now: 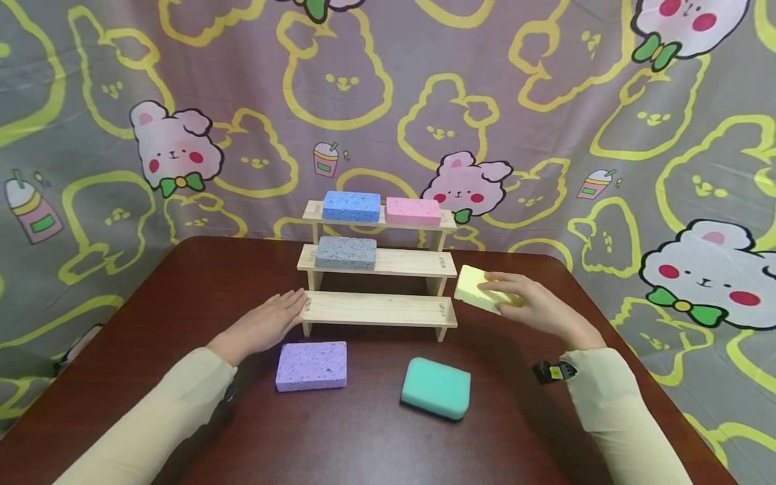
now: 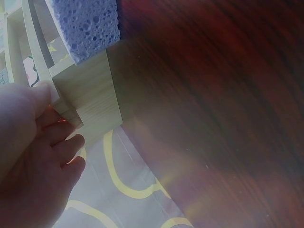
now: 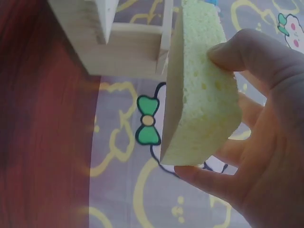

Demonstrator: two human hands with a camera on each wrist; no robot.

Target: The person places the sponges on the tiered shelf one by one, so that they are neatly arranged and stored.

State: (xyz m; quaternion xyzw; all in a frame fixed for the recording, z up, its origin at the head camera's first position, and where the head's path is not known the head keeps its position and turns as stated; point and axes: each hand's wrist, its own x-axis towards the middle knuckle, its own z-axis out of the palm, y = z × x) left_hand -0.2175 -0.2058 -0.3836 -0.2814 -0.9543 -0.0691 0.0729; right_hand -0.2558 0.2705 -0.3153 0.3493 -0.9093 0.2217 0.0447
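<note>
Right of centre, the right hand (image 1: 537, 306) grips a yellow sponge (image 1: 473, 289) — left of centre, the left hand (image 1: 263, 325), fingers extended, touches the wooden rack (image 1: 376, 308).

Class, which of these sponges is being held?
The pale yellow rectangular sponge, gripped in the right hand. The blue sponge, pink sponge and grey sponge sit on the tiered wooden shelf; the purple sponge and teal sponge lie on the dark wooden table.
</note>
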